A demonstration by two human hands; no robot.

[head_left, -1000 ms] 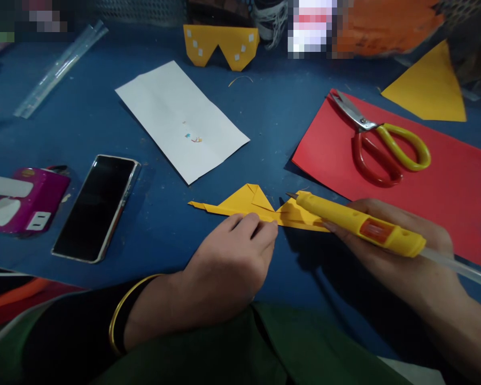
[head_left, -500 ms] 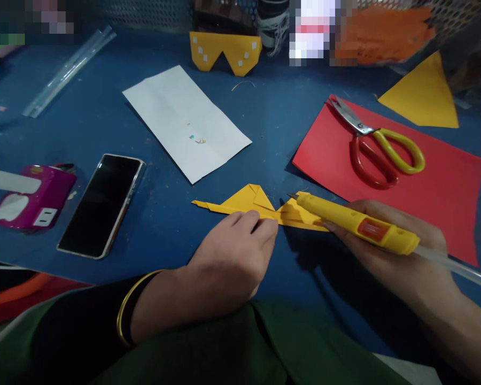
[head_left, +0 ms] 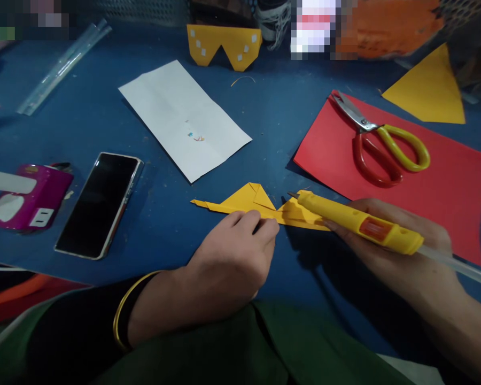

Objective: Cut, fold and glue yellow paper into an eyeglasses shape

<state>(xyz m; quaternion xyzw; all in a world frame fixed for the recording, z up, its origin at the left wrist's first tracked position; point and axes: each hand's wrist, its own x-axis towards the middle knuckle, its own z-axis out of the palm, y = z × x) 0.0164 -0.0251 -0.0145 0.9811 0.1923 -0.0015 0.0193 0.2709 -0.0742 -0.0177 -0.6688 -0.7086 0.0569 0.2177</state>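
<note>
A folded piece of yellow paper (head_left: 240, 199) lies on the blue table in front of me, with two pointed peaks along its far side. My left hand (head_left: 236, 246) is closed on its near edge, the fingertips bent down and partly hidden. In my right hand (head_left: 393, 251) is a yellow glue gun (head_left: 344, 216) with a clear glue stick (head_left: 457, 264) coming out of its back. The dark nozzle points left, over or close to the paper's right peak; I cannot tell whether it touches. The right fingertips are close to the paper's right end.
Scissors (head_left: 411, 147) rest on red paper (head_left: 444, 198) at right, a yellow triangle (head_left: 428, 91) beyond. White paper (head_left: 180, 117) and a yellow cut-out with white squares (head_left: 208, 48) lie ahead. At left are a phone (head_left: 98, 208), a purple device (head_left: 56, 187) and clear sticks (head_left: 64, 69).
The camera view has shifted slightly, so the things at the back sit a little higher. Both hands keep almost the same place at the yellow paper.
</note>
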